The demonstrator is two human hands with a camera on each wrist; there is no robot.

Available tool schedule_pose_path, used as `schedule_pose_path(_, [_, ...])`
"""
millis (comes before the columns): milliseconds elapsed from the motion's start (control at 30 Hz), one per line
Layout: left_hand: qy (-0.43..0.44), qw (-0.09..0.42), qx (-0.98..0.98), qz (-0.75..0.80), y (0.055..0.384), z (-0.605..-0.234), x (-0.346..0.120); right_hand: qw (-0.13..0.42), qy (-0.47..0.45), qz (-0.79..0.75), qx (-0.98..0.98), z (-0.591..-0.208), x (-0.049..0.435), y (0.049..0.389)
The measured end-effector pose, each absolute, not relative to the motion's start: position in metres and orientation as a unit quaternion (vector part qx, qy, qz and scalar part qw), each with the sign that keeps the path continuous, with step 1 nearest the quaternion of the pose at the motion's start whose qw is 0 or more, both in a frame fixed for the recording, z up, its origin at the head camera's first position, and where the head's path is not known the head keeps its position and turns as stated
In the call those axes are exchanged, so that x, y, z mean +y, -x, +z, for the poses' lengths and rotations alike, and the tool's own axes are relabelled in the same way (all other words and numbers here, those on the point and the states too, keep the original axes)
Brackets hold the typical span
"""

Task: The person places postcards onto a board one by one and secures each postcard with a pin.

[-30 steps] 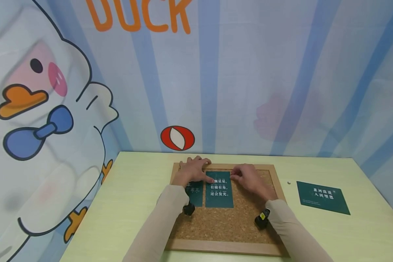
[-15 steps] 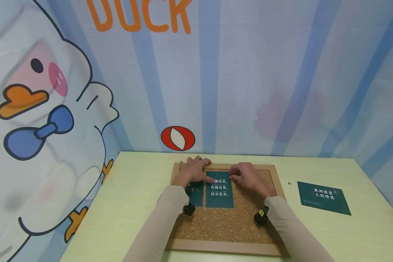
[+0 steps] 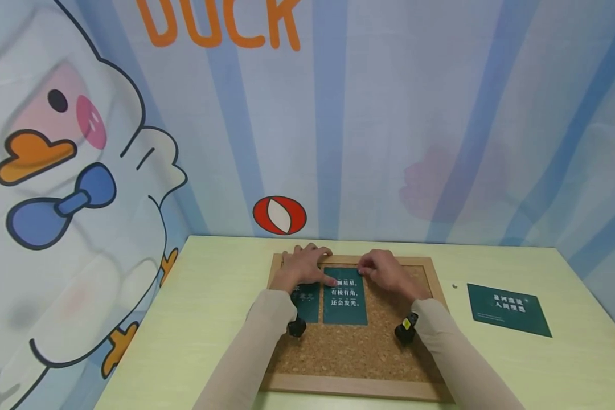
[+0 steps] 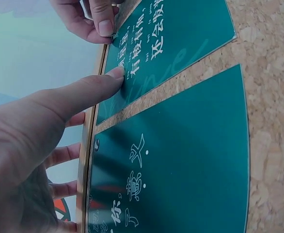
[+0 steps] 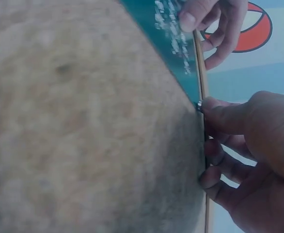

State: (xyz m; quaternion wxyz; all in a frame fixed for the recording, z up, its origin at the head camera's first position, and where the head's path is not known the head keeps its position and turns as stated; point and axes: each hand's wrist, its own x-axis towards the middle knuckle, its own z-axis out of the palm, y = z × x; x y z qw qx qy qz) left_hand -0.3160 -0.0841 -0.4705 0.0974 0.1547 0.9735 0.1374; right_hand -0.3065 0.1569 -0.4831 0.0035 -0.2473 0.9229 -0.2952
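Observation:
On a wood-framed corkboard (image 3: pixel 348 356) two dark green cards with white lettering lie side by side. My left hand (image 3: pixel 303 267) presses its outstretched thumb on the upper part of the right-hand card (image 3: pixel 345 313), its other fingers spread at the board's far edge. The left-hand card (image 4: pixel 195 145) is partly hidden under that hand in the head view; a small metal tack (image 4: pixel 97 143) shows at its corner. My right hand (image 3: pixel 384 270) pinches a small silvery thumbtack (image 5: pixel 199 106) between thumb and index finger, right at the upper right corner of the pressed card.
A third green card (image 3: pixel 509 310) lies on the pale yellow table (image 3: pixel 184 330) to the right of the board. Near it sits another small tack (image 3: pixel 454 286). Behind the table hangs a printed duck backdrop (image 3: pixel 379 114).
My right hand has edged slightly left and away from me, bringing the thumbtack to the card's corner. The left hand keeps its place on the card.

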Motion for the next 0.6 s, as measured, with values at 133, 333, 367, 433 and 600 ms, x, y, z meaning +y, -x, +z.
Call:
schedule_pose_path(133, [-0.157, 0.098, 0.973, 0.138, 0.316, -0.47, -0.085, 0.025, 0.265, -0.291, 0.919, -0.477, 0.156, 0.312])
schedule_pose_path(333, [-0.159, 0.096, 0.973, 0.136, 0.315, -0.471, -0.084, 0.084, 0.261, -0.287, 0.918, -0.468, 0.159, 0.32])
schedule_pose_path(367, [-0.16, 0.096, 0.973, 0.136, 0.315, -0.471, -0.084, 0.094, 0.254, -0.289, 0.918, -0.468, 0.16, 0.321])
schedule_pose_path(433, [-0.162, 0.097, 0.973, 0.135, 0.316, -0.471, -0.085, 0.108, 0.248, -0.291, 0.918, -0.466, 0.161, 0.322])
schedule_pose_path(600, [-0.162, 0.099, 0.972, 0.136, 0.316, -0.47, -0.086, 0.113, 0.243, -0.297, 0.917, -0.467, 0.16, 0.322])
